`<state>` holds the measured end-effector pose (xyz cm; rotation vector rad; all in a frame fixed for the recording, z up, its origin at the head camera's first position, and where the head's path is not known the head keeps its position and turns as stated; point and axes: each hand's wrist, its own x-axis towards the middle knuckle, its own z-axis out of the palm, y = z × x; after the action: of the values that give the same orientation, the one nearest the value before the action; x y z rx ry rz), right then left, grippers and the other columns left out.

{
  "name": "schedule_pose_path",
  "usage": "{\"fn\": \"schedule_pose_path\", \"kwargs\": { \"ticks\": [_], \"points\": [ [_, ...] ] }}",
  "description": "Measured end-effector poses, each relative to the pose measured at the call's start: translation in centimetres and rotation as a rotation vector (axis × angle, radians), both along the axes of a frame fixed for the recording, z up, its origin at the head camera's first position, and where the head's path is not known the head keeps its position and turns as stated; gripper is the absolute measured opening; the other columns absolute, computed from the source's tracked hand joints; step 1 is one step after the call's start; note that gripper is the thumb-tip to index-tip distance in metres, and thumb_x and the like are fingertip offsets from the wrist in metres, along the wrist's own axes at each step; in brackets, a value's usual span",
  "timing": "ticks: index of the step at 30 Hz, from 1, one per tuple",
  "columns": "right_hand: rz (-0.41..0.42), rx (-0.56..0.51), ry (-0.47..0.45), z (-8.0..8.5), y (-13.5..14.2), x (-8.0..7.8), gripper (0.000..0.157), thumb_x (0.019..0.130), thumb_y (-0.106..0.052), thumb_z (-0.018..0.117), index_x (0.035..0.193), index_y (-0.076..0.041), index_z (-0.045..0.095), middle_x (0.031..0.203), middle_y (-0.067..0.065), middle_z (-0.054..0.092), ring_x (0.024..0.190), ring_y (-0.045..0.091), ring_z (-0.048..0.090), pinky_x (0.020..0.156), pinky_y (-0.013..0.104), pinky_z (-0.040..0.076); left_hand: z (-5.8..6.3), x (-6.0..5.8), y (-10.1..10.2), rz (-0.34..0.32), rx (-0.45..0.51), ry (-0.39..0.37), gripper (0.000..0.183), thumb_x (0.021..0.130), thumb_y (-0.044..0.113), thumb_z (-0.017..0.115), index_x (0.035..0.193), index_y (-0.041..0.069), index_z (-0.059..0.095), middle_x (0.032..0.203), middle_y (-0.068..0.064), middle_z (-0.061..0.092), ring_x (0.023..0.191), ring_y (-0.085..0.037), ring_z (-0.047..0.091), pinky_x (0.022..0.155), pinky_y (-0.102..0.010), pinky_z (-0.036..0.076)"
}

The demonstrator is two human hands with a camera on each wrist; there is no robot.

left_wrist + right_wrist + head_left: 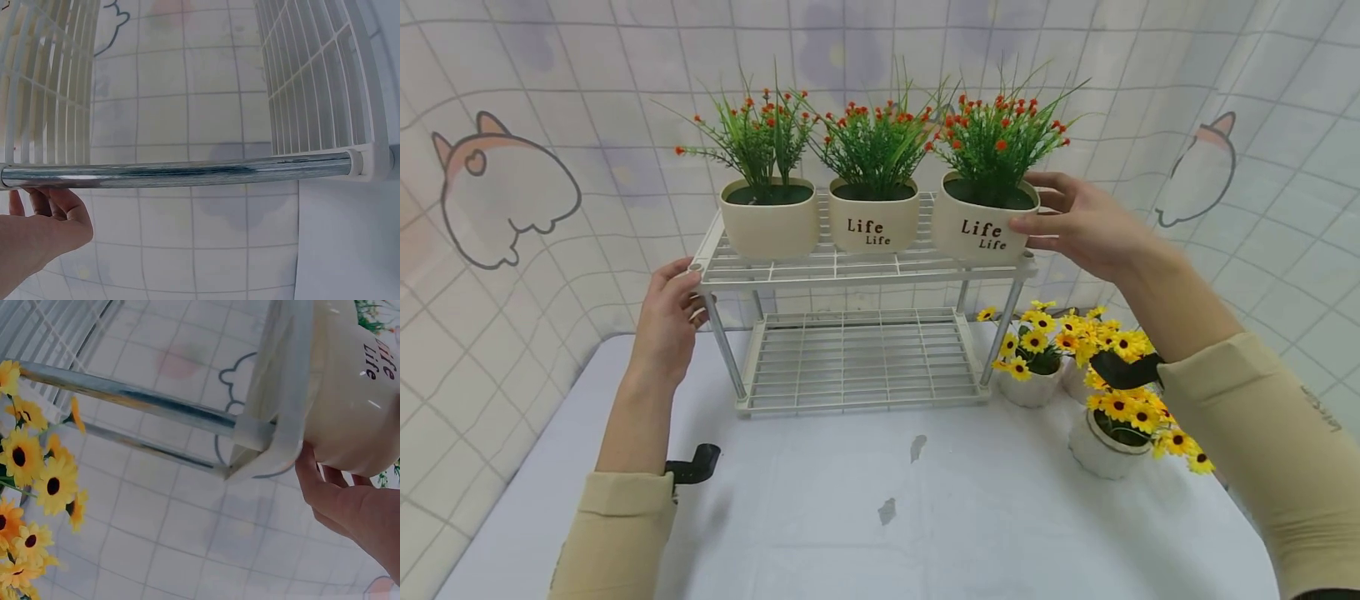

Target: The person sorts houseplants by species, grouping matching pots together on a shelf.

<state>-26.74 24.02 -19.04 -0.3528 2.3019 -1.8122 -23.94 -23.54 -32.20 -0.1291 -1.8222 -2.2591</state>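
Note:
A two-tier white wire rack (865,279) carries a row of three cream pots of artificial red flowers on its upper shelf. My right hand (1093,225) grips the right-hand flowerpot (977,229) by its right side, thumb on the lettered front and fingers behind. In the right wrist view this flowerpot (350,406) stands at the rack's end. My left hand (666,308) holds the front left corner of the upper shelf. Its fingers curl by the top of the metal post (187,175) in the left wrist view. Beside it stand the left pot (771,225) and the middle pot (874,221).
Right of the rack, white pots of yellow artificial sunflowers (1112,442) stand on the white-covered table (820,500). The rack's lower shelf (857,358) sits on the table. A tile-patterned curtain (625,167) hangs behind and at the sides. Two small grey patches show on the tabletop.

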Motion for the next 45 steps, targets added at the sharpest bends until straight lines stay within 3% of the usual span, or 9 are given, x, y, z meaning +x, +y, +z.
{"fn": "schedule_pose_path", "kwargs": {
  "ticks": [11,19,26,35,45],
  "points": [
    [-0.066,-0.002,0.017,-1.1,-0.9,-3.2,0.083,0.099,-0.014,0.07,0.161,-0.008,0.016,0.162,0.017,0.026,0.14,0.03,0.039,0.117,0.048,0.029,-0.1,-0.1,-0.1,0.003,-0.002,0.009,0.037,0.106,0.033,0.055,0.138,0.022,0.041,0.128,-0.001,0.053,0.109,-0.015,0.049,0.091,-0.028,0.033],
    [-0.09,0.011,0.051,-1.8,-1.4,-3.7,0.087,0.098,-0.02,0.072,0.164,-0.01,0.016,0.165,0.015,0.022,0.142,0.032,0.038,0.116,0.041,0.032,-0.1,-0.1,0.0,0.004,-0.007,0.007,0.037,0.106,0.033,0.055,0.138,0.022,0.04,0.13,-0.002,0.052,0.11,-0.015,0.048,0.093,-0.029,0.031],
    [-0.134,0.104,0.108,-1.9,-1.0,-2.7,0.09,0.097,-0.029,0.074,0.163,-0.011,0.016,0.166,0.013,0.022,0.149,0.03,0.03,0.117,0.044,0.03,0.0,-0.1,0.0,0.001,0.0,0.009,0.036,0.106,0.033,0.056,0.137,0.023,0.041,0.13,-0.002,0.052,0.109,-0.014,0.048,0.092,-0.029,0.031],
    [-0.22,0.175,0.162,-2.9,0.2,-0.2,0.079,0.097,-0.031,0.073,0.159,-0.013,0.028,0.16,0.012,0.035,0.145,0.03,0.037,0.117,0.049,0.029,-0.1,-0.1,-0.1,0.005,-0.01,0.015,0.038,0.106,0.033,0.055,0.139,0.021,0.04,0.13,-0.003,0.052,0.109,-0.014,0.048,0.091,-0.028,0.032],
    [-0.243,0.169,0.212,-4.2,2.4,3.3,0.064,0.099,-0.033,0.07,0.151,-0.015,0.036,0.15,0.009,0.043,0.129,0.021,0.05,0.106,0.032,0.044,-0.1,0.0,0.0,0.0,-0.027,0.024,0.039,0.106,0.032,0.054,0.14,0.02,0.039,0.128,-0.001,0.052,0.109,-0.014,0.047,0.092,-0.03,0.03]
  ]
}}
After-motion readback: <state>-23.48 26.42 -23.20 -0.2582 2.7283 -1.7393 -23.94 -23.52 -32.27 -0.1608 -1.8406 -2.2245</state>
